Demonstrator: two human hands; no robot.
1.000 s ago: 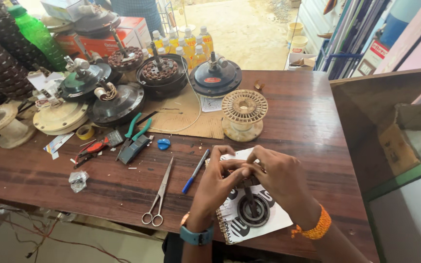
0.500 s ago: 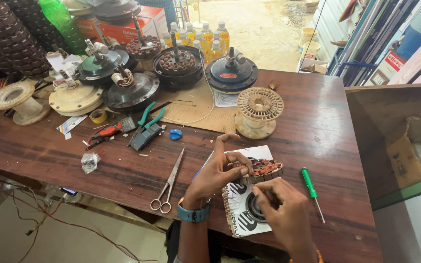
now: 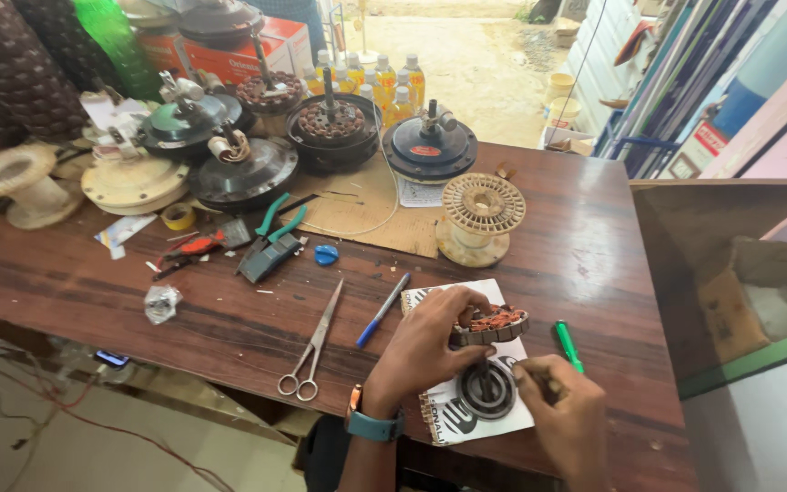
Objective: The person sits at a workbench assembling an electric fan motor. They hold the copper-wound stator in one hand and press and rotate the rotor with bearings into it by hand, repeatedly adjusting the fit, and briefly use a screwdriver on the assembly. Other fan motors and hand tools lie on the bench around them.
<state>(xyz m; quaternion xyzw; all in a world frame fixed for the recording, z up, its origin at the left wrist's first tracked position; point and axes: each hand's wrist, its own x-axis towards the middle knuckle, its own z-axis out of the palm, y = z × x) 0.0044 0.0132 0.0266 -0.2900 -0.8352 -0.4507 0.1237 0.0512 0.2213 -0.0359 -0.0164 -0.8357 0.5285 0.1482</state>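
We see the left hand (image 3: 425,342) pinching a ring-shaped metal stator wound with copper wire (image 3: 491,325), tilted just above a white spiral-bound notebook (image 3: 453,415) at the near edge of the dark wooden worktop (image 3: 229,301). The right hand (image 3: 568,421) is curled shut around a thin dark tool whose kind we cannot tell, beside a round black motor part (image 3: 486,392) on the notebook. A green-handled screwdriver (image 3: 567,344) lies just right of the stator. At the far edge stands an orange rectangular carton with a white label (image 3: 229,56), and near it small bottles of yellow liquid with white caps (image 3: 393,87).
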